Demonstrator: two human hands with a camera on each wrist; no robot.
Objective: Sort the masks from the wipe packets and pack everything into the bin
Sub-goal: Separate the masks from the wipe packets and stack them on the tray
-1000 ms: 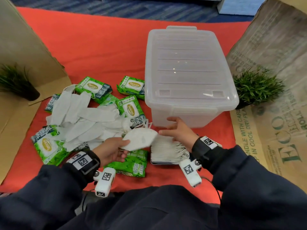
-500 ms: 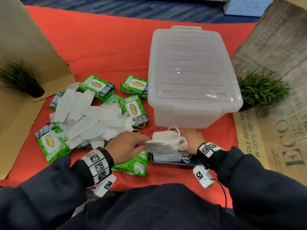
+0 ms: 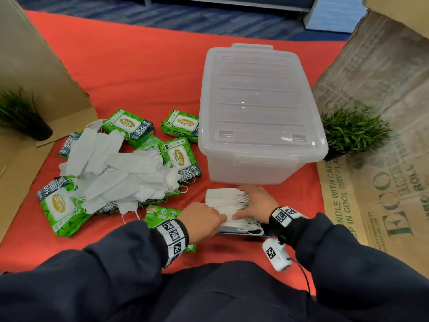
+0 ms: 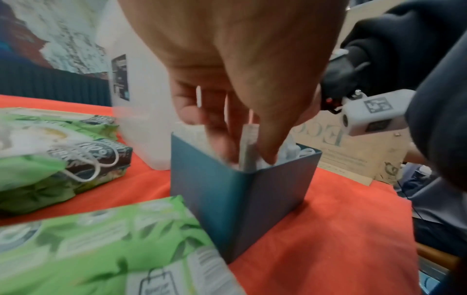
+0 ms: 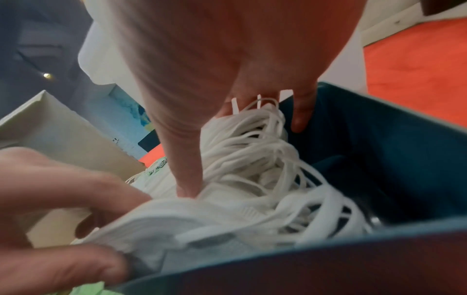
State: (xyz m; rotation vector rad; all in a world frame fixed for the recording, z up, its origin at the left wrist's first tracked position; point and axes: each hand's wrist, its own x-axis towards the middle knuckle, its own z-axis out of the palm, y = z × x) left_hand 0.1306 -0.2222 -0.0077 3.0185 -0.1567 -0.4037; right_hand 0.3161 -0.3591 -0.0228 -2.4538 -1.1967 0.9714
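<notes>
A small blue box (image 4: 240, 191) stands in front of the clear lidded bin (image 3: 255, 108) and holds a stack of white masks (image 3: 226, 199). My left hand (image 3: 221, 220) reaches into the box's near end and pinches one mask (image 5: 177, 225) between thumb and fingers. My right hand (image 3: 246, 206) lies flat on the stack with straight fingers, pressing it down among the ear loops (image 5: 265, 159). A loose heap of masks (image 3: 111, 175) lies to the left, over and between several green wipe packets (image 3: 180, 155).
The bin's lid is on. Cardboard walls stand at the left (image 3: 27, 73) and right (image 3: 383, 101), each with a small potted plant (image 3: 352, 131) in front of it. One wipe packet (image 3: 160, 213) lies right under my left wrist. Red cloth (image 3: 139, 66) covers the table.
My left hand carried a mask from in front of me over to the box and lowered it onto the stack. My right hand moved onto the stack and now presses it flat.
</notes>
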